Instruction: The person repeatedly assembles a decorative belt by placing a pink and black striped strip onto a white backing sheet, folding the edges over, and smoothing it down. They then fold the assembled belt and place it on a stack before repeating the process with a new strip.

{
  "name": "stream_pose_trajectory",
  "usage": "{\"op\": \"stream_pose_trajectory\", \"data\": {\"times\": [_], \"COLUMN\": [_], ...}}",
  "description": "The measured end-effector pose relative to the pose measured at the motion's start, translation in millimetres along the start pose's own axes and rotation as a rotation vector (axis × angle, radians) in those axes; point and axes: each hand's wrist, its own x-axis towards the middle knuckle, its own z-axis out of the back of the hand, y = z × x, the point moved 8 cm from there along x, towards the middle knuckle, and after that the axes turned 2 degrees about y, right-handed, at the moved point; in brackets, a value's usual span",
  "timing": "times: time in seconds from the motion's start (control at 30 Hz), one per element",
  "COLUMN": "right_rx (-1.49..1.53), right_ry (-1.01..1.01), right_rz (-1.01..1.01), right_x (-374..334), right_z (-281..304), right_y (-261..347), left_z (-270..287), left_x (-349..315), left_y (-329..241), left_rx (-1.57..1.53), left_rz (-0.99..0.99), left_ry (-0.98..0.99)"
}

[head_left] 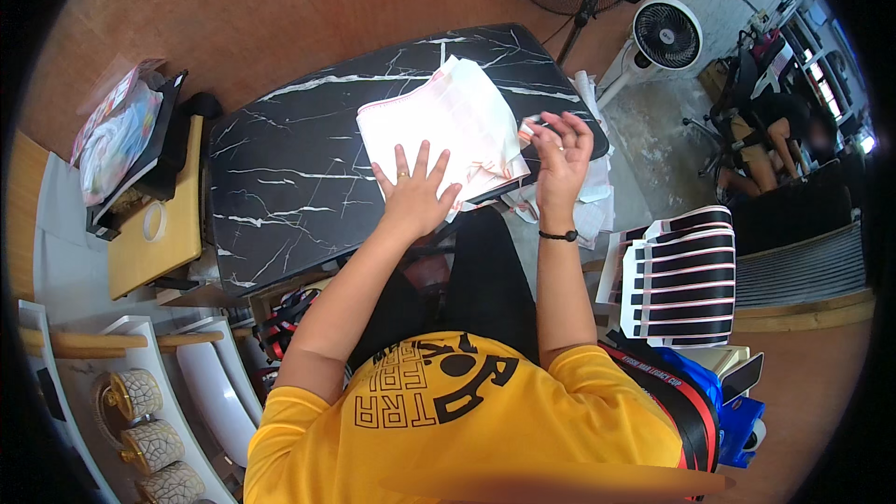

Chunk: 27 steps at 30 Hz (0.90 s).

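Observation:
A white sheet [439,117] with a reddish printed edge, paper or thin film, lies on the black table, its near right corner crumpled. My left hand [415,196] presses flat on its near side, fingers spread. To the right of the sheet, my right hand [560,163] is raised above the table edge, palm turned partly up and fingers curled. A small white and orange scrap [528,129] shows at its thumb and fingertips, pinched there. Whether the scrap joins the sheet, I cannot tell.
The black marble-patterned table [289,177] fills the middle. Crumpled white paper [593,210] lies past its right edge. A black and white striped seat [686,275] stands at right, with fans [666,33] at the back. Another person [784,135] sits far right.

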Motion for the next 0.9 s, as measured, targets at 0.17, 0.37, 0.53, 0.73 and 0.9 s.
{"op": "stream_pose_trajectory", "data": {"times": [0.17, 0.37, 0.53, 0.73, 0.9], "right_rx": [-0.305, -1.107, -1.328, -1.673, -1.49], "right_ry": [0.196, 0.493, 0.731, 0.904, 0.872], "right_rz": [0.156, 0.399, 0.202, 0.481, 0.363], "right_x": [-1.5, -27.0, -44.1, -85.2, -98.3], "right_z": [-53.6, -85.9, -76.3, -96.1, -106.2], "right_y": [-0.7, -22.9, -53.6, -54.2, -22.2], "left_z": [1.2, 0.1, -1.6, -0.9, -6.1], "left_x": [-0.8, -1.6, -1.4, -1.3, -7.0], "left_y": [-0.1, 1.0, 1.4, 1.8, 2.2], "left_rx": [-0.01, 0.01, 0.012, 0.021, 0.018], "left_rz": [-0.004, -0.008, -0.013, -0.012, -0.008], "left_ry": [-0.009, -0.058, -0.082, -0.074, -0.02]}}
